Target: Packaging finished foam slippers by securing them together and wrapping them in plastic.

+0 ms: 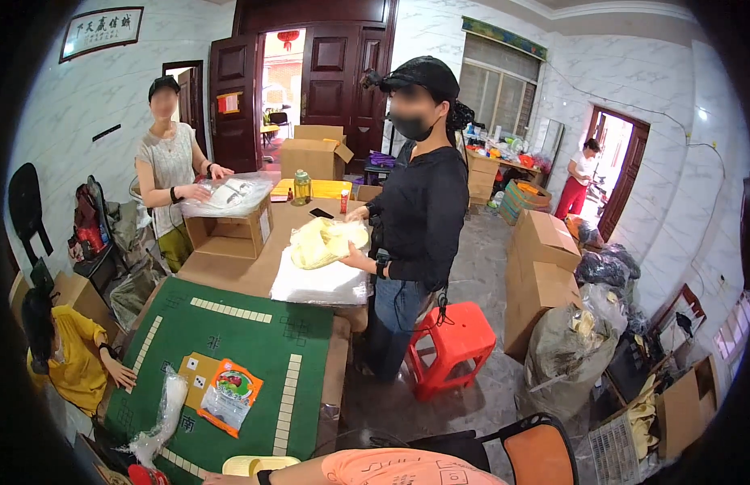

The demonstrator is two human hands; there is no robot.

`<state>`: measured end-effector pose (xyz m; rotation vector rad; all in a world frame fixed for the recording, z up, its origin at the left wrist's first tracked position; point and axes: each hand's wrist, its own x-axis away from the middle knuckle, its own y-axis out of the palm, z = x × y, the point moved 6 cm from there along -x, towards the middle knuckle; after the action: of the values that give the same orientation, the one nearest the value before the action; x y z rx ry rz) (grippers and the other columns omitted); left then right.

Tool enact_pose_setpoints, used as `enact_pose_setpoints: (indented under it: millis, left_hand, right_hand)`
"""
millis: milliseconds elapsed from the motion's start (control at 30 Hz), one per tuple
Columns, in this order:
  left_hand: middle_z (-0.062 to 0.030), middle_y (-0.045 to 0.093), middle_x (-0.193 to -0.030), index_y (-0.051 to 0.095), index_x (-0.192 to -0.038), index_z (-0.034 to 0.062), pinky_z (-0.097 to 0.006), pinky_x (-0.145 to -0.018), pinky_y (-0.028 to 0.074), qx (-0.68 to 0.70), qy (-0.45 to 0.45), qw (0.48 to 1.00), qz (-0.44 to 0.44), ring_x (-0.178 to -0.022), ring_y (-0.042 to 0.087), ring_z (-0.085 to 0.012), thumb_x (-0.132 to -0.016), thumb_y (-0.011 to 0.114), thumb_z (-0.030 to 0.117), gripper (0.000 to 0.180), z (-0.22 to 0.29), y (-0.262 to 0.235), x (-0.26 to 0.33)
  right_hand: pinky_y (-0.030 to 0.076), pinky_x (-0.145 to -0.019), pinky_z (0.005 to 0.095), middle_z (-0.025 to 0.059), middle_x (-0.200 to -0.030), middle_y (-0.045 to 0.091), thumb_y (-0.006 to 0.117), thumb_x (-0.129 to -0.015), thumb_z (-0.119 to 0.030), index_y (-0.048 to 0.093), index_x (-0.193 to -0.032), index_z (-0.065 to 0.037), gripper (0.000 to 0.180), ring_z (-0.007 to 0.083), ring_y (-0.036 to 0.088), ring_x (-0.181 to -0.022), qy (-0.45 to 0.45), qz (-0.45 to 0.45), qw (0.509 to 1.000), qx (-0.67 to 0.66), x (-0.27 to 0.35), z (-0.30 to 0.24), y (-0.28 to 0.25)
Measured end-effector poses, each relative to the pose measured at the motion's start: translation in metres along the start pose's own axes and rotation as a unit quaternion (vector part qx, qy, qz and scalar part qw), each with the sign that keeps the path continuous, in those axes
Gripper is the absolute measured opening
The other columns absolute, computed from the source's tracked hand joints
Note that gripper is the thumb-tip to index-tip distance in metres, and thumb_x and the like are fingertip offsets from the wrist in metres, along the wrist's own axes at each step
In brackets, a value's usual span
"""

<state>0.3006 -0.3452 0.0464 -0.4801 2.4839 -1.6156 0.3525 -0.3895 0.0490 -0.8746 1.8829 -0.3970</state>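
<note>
An arm with a black wristband reaches left along the lower edge from an orange short-sleeved top, and I take it for mine. My left hand (220, 478) is at the near edge of the green table mat (238, 331), cut off by the picture's rim, so its fingers hardly show. Beside it are a pale yellow plastic item (259, 464) and a row of pale tiles (181, 464). Farther in, an orange-edged packet (232, 398) lies next to two dice (195, 373) and a bundle of clear plastic (163, 416). My right hand is out of sight.
Across the table, a person in black (423, 194) holds pale yellow cloth (326, 242). Another person handles a plastic-wrapped pack on a carton (229, 234). Someone in yellow (72, 339) sits left. A red stool (454, 347), orange-backed chair (537, 453) and stuffed sacks (569, 356) stand right.
</note>
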Motion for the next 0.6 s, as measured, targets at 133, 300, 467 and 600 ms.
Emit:
enact_pose_setpoints:
  millis: [133,300,467,600]
  left_hand:
    - [-0.0117,0.059,-0.093,0.051,-0.100,-0.0028,-0.031,-0.078,0.044,0.603,0.005,0.767,0.220,-0.081,0.056,-0.0240,-0.084,0.052,0.003,0.017,0.008,0.018,0.001]
    - [-0.0134,0.057,-0.091,0.050,-0.103,-0.0042,-0.031,-0.074,0.046,0.707,-0.023,0.688,0.161,-0.080,0.055,-0.0223,-0.084,0.052,0.001,0.020,0.033,0.074,-0.007]
    - [-0.0109,0.058,-0.069,0.058,-0.071,0.0029,-0.033,-0.062,0.048,0.448,0.080,0.853,0.254,-0.064,0.056,-0.0197,-0.083,0.051,0.015,0.018,0.060,0.071,0.001]
    - [-0.0070,0.057,-0.098,0.050,-0.112,0.0077,-0.035,-0.070,0.047,0.838,-0.203,0.411,-0.296,-0.081,0.057,-0.0233,-0.085,0.046,0.028,0.034,0.151,0.343,0.030]
  right_hand:
    - [0.044,-0.060,0.0424,0.0164,-0.090,0.059,0.054,-0.079,-0.017,0.051,-0.108,-0.009,0.030,0.0336,0.057,-0.079,0.097,-0.022,0.993,-0.064,0.031,0.034,0.007]
    - [0.045,-0.057,0.0412,0.0152,-0.067,0.059,0.058,-0.070,-0.021,0.063,-0.068,-0.006,0.015,0.0343,0.055,-0.062,0.140,-0.109,0.983,0.056,0.054,0.042,-0.015]
    - [0.047,-0.059,0.0445,0.0186,-0.064,0.058,0.054,-0.069,-0.014,0.060,-0.069,-0.001,0.014,0.0371,0.059,-0.065,0.290,-0.178,0.938,0.070,0.109,0.117,0.035]
    - [0.046,-0.061,0.0433,0.0155,-0.071,0.060,0.055,-0.070,-0.018,0.061,-0.066,-0.006,0.013,0.0313,0.058,-0.071,0.303,-0.238,0.914,0.127,0.149,0.152,0.031]
